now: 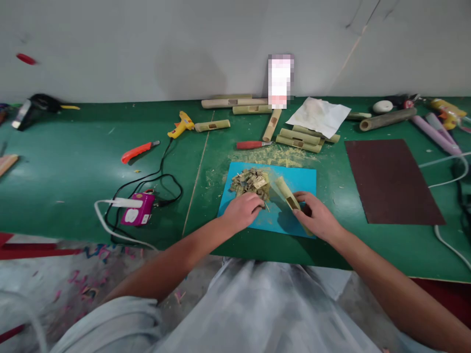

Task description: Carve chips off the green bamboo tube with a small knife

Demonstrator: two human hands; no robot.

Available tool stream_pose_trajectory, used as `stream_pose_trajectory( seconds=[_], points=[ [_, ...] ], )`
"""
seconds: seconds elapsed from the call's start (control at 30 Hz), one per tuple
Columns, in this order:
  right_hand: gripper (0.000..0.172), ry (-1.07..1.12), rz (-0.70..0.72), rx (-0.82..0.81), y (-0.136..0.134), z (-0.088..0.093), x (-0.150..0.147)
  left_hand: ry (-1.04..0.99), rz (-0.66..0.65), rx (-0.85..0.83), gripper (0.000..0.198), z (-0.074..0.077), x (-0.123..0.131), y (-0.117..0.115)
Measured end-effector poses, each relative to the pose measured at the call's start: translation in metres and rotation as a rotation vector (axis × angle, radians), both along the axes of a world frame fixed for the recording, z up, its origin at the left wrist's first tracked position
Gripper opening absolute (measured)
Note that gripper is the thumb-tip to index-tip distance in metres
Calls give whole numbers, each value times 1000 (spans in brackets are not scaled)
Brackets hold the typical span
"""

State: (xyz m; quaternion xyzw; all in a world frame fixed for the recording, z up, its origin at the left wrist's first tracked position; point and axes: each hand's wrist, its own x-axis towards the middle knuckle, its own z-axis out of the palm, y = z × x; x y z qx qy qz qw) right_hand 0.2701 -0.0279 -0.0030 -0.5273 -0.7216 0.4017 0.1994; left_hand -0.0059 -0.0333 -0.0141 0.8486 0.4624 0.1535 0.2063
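My right hand [319,215] is wrapped round a bamboo tube [282,188] with a rectangular slot cut in its side, tilted over a blue sheet [285,223]. A heap of bamboo chips [250,182] lies on the sheet's left half. At the heap's front edge is my left hand [244,212], its fingers curled together and pointing down. Whatever those fingertips hold, if anything, is hidden. Pale dust lies between the heap and the tube.
Behind the sheet lie a red-handled tool [250,145], slotted bamboo tubes [299,143] and white paper [319,115]. To the left are a yellow glue gun [181,125], an orange cutter [137,152] and a purple power adapter [138,210] with cables. A brown board [394,181] lies right.
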Motion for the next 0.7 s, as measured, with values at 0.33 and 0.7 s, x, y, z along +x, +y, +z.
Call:
stream_pose_trajectory(
  seconds=[0.33, 0.7],
  points=[
    [21, 42, 0, -3, 0, -5, 2, 25, 118, 29, 15, 8, 4, 16],
    [20, 58, 4, 1, -1, -4, 0, 119, 21, 26, 13, 5, 22, 15]
  ],
)
